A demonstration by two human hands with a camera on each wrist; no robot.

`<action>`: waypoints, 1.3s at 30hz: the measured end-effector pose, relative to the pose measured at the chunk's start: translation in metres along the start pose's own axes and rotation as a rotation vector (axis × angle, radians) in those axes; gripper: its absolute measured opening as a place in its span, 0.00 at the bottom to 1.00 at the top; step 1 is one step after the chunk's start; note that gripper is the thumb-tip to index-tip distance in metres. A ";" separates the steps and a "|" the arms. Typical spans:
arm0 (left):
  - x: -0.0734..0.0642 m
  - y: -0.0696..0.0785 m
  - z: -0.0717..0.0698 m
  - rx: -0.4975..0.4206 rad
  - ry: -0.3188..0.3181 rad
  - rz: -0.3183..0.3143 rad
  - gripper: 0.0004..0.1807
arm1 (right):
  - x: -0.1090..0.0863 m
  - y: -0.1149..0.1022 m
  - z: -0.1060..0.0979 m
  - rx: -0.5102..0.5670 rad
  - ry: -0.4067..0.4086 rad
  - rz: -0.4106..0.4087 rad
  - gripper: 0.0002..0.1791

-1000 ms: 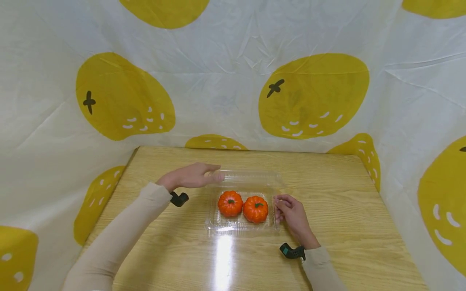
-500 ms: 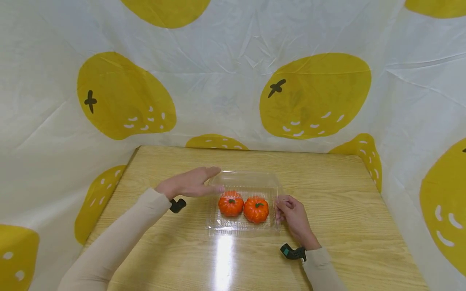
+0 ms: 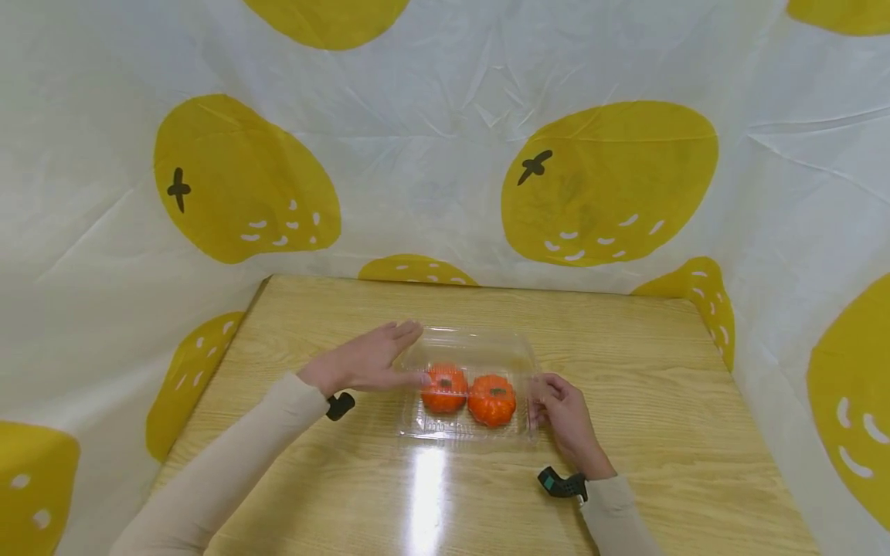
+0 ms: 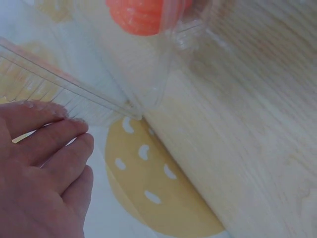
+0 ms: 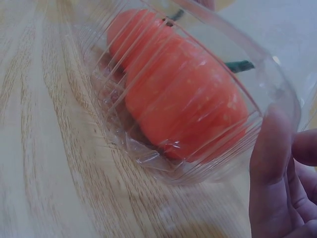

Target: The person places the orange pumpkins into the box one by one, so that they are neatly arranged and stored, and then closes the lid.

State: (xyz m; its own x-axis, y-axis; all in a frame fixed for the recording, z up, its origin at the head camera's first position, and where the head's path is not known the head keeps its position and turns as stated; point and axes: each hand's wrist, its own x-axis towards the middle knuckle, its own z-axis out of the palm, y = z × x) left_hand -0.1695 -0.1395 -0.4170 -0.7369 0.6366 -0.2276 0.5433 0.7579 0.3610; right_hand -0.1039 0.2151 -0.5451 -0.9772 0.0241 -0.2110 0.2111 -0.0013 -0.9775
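Two small orange pumpkins [image 3: 492, 405] with dark green stems sit side by side in a clear plastic clamshell container [image 3: 459, 435] on the table. Its clear hinged lid [image 3: 480, 345] leans over them at a slant, partly lowered. My left hand [image 3: 371, 359] is at the lid's left side, fingers straight and thumb spread apart from them. In the left wrist view the fingertips [image 4: 79, 126] touch the ribbed lid edge; the thumb is out of sight there. My right hand [image 3: 565, 413] pinches the container's right rim between thumb [image 5: 271, 153] and fingers.
The wooden table [image 3: 626, 371] extends around the container on all sides. A white curtain [image 3: 431, 177] with yellow fruit prints hangs behind and at both sides. Light glares off the tabletop [image 3: 427, 494] in front of the container.
My left hand has come down and toward me, and the lid has tilted forward with it over the pumpkins. My right hand has stayed at the right rim.
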 end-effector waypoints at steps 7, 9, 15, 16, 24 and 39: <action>-0.004 0.002 0.013 0.068 0.061 0.026 0.58 | -0.003 0.000 -0.003 0.009 0.011 0.004 0.25; -0.005 0.003 0.016 0.087 0.078 0.040 0.58 | -0.004 -0.001 -0.004 0.005 0.025 0.012 0.24; -0.006 0.001 0.025 0.131 0.129 0.076 0.59 | -0.008 -0.006 -0.003 0.018 0.022 0.042 0.26; -0.006 0.000 0.027 0.138 0.136 0.079 0.59 | -0.010 -0.007 -0.003 0.017 0.015 0.051 0.27; -0.010 -0.005 0.043 0.156 0.203 0.113 0.61 | -0.020 -0.008 -0.011 -0.044 -0.056 0.116 0.35; -0.012 -0.012 0.064 0.229 0.300 0.174 0.66 | -0.047 -0.014 -0.022 -0.214 -0.295 0.083 0.40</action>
State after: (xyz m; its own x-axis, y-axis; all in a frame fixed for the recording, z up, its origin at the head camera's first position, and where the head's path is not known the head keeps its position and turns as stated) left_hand -0.1410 -0.1467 -0.4766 -0.6924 0.7138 0.1052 0.7205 0.6765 0.1527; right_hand -0.0600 0.2363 -0.5215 -0.9149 -0.2561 -0.3119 0.2596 0.2185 -0.9407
